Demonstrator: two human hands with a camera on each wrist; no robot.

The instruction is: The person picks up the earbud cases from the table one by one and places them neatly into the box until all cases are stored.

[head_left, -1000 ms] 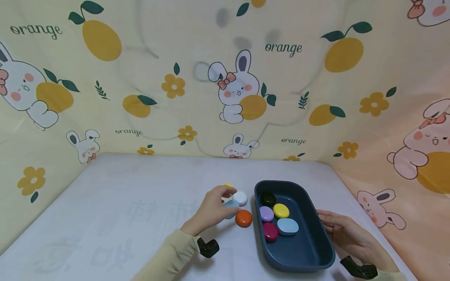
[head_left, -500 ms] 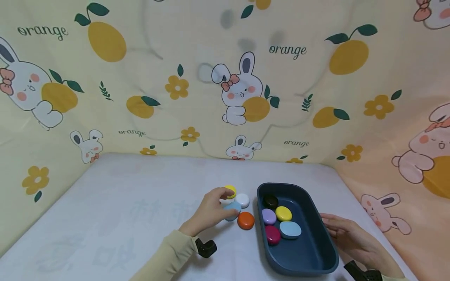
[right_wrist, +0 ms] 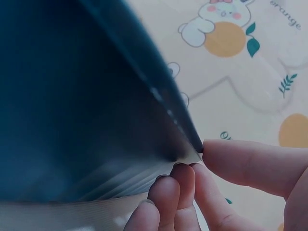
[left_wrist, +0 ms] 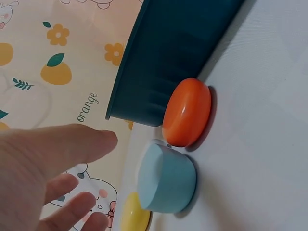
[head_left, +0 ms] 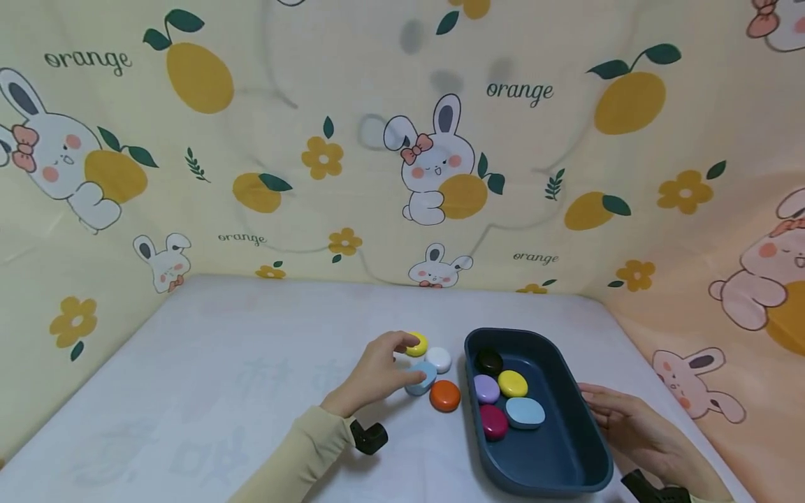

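Note:
My left hand is spread around a light blue rounded block on the white table. In the left wrist view the thumb stands apart from that block, and in the head view its tip overlaps it. The index fingertip lies over the edge of a yellow block. A white block and a glossy orange block lie close by. My right hand rests its extended fingers against the outer right side of a dark blue tray, fingertips right at its wall in the right wrist view.
Inside the tray are a black block, a lilac block, a yellow block, a dark red block and a light blue block. A printed cloth hangs behind the table.
My left hand has drawn back slightly to the left from the loose blocks, uncovering more of the yellow and light blue ones. The right hand stays at the tray; the head view has shifted slightly.

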